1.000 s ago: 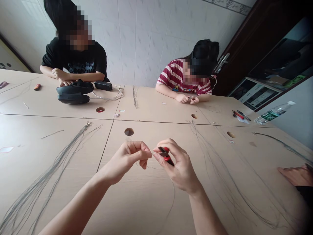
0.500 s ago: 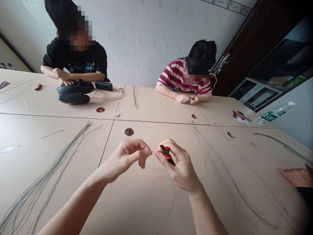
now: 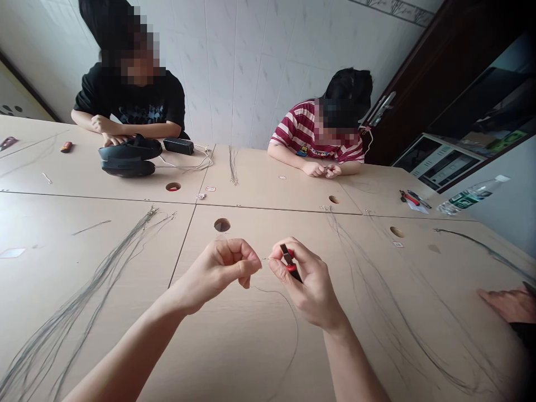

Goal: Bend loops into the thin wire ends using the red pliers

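Above the table's near middle, my left hand is closed in a pinch on the end of a thin grey cord, which loops down over the tabletop. My right hand is wrapped around small pliers with red and black handles, their dark jaws pointing up. Its thumb and forefinger also pinch toward a tiny metal-looking end piece in the short gap between the hands. What exactly the right fingertips hold there is too small to tell.
Bundles of grey cords lie left and right. Two people sit across the table near a black headset; another person's hand rests at right. A water bottle, tools and round table holes are farther off.
The pliers have turned in my right hand, so their jaws now stand more upright. A slightly wider gap shows between my fingertips. The left hand has barely moved.
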A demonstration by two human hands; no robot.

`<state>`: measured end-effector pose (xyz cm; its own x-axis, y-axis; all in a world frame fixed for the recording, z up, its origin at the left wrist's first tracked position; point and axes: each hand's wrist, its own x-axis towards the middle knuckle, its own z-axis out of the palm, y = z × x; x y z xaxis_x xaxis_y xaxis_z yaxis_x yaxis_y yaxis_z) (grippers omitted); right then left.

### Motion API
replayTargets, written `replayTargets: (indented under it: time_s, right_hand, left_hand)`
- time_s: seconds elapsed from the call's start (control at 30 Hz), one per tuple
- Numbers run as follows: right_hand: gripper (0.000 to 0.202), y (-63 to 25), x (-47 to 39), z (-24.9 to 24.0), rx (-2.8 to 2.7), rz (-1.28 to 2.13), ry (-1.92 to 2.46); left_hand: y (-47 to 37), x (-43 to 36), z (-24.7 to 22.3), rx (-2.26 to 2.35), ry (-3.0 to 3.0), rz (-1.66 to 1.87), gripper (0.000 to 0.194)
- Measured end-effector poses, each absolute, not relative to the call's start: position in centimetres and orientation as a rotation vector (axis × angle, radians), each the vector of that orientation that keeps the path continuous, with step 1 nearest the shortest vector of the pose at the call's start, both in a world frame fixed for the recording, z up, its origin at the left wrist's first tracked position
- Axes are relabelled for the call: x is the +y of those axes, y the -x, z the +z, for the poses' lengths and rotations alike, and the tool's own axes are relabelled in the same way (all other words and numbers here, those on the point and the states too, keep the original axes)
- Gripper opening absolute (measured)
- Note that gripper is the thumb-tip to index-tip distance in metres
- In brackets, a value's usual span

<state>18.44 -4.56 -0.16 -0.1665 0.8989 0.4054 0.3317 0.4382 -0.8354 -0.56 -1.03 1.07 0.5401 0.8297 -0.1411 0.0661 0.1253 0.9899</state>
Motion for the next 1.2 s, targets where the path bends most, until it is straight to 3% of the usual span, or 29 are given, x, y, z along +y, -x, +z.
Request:
replayTargets:
  time_s: [0.67, 0.9, 1.2]
  right_hand:
    - [0.013, -18.4, -4.6, 0.0, -1.734, 0.731, 1.072]
    - [0.012, -18.4, -4.7, 0.2, -1.671, 0.827, 1.068]
    - [0.017, -18.2, -4.7, 0.3, -1.642, 0.881, 1.088]
  left_hand:
    - [0.7, -1.2, 1.0, 0.908, -1.361, 0.809, 0.016]
    - [0.3, -2.0, 0.3, 0.930, -1.824, 1.027, 0.004]
    - [-0.2, -2.2, 0.0, 0.899, -2.079, 1.150, 0.011]
